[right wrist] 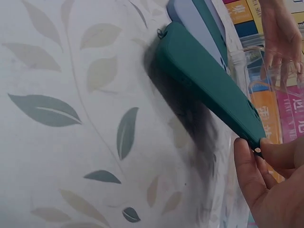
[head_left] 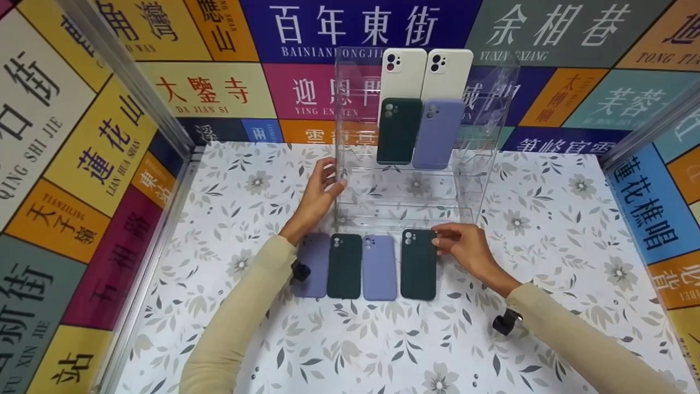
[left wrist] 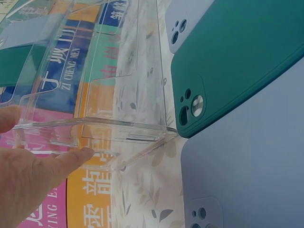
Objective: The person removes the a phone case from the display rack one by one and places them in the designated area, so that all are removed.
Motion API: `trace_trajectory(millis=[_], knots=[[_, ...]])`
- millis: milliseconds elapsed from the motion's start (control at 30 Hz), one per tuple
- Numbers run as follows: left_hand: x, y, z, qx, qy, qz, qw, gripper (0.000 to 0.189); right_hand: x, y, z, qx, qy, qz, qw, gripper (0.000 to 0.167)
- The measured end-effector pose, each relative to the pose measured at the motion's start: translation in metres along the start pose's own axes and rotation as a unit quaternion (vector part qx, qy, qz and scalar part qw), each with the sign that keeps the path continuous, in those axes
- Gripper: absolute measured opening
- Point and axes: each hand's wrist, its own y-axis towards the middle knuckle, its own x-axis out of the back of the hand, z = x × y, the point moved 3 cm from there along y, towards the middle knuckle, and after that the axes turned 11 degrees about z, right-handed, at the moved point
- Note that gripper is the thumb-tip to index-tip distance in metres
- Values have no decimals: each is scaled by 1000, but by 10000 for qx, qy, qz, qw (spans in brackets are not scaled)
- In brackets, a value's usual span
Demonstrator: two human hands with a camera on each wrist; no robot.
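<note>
My left hand (head_left: 319, 192) grips the left side of a clear acrylic display stand (head_left: 404, 210), its thumb and fingers on either side of the panel's edge. With thumb and fingertips, my right hand (head_left: 465, 244) pinches the upper right corner of a dark green phone case (head_left: 419, 268). Seen from the right wrist, that green case (right wrist: 209, 80) is tilted and casts a shadow on the tabletop. To its left lie a lavender phone case (head_left: 379, 268), another dark green case (head_left: 345, 268) and a second lavender case (head_left: 316, 273), partly hidden by my left wrist.
Upper tiers of the stand bear two white cases (head_left: 404, 76), a dark green case (head_left: 401, 131) and a lavender case (head_left: 439, 134). A leaf-patterned cloth (head_left: 547, 230) covers the table. Panels with street names (head_left: 361, 27) wall the back and sides.
</note>
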Motion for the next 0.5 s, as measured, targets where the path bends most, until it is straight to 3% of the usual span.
trace_trajectory(millis=[500], knots=[[-2,0,-1,159,58,-89,9998,53,-23,2,-16,-322,-202,-443,9983,21]])
